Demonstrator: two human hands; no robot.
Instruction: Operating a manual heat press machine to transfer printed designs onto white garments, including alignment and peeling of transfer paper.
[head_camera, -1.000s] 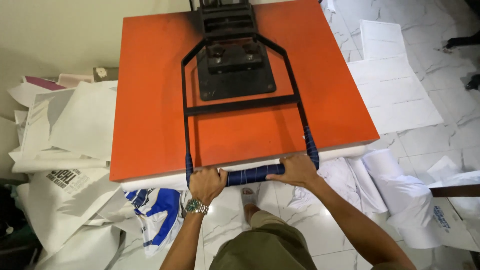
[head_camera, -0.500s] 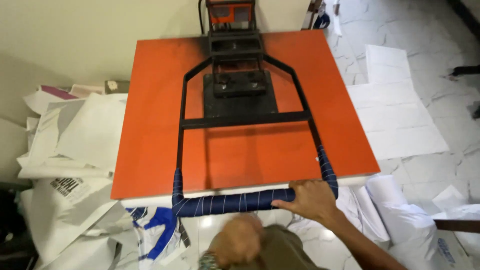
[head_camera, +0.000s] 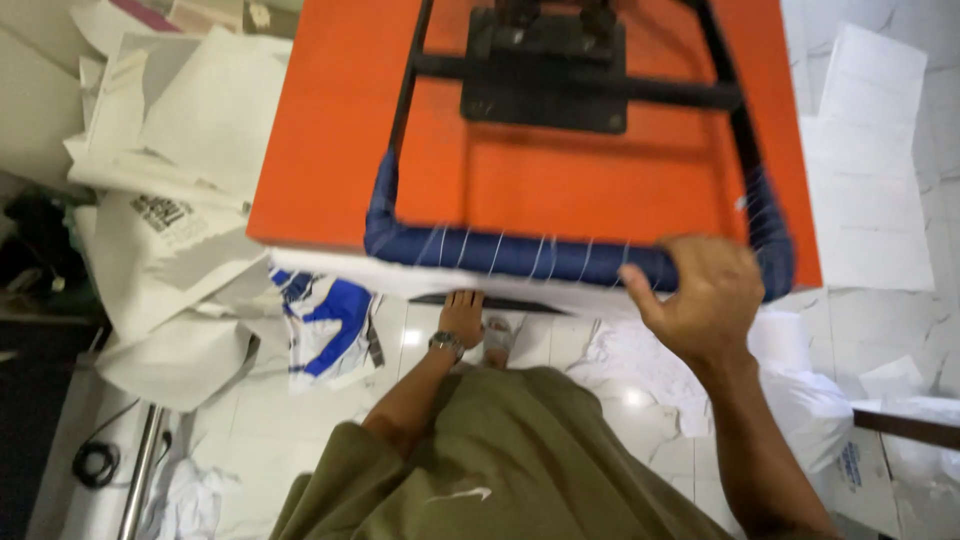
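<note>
A large heat press with an orange top plate (head_camera: 560, 190) fills the upper view. Its black frame ends in a handle bar (head_camera: 500, 255) wrapped in blue tape, close to me. My right hand (head_camera: 700, 295) is on the right part of that bar, fingers curled over it and thumb pointing left. My left hand (head_camera: 462, 315), with a wristwatch (head_camera: 445, 343), reaches low under the press's white front edge, by a dark thin strip (head_camera: 490, 301). Its fingertips are hidden there, so I cannot tell if it holds anything.
Heaps of white paper sheets (head_camera: 190, 130) lie left of the press, and more sheets (head_camera: 870, 170) cover the tiled floor on the right. A blue-and-white printed cloth (head_camera: 330, 330) lies on the floor below the press. A black cable (head_camera: 95, 460) and a metal tube (head_camera: 140, 470) lie at the lower left.
My left hand has let go of the blue handle bar and dropped below the press's front edge. My right hand stays on the bar, which now appears much closer and larger.
</note>
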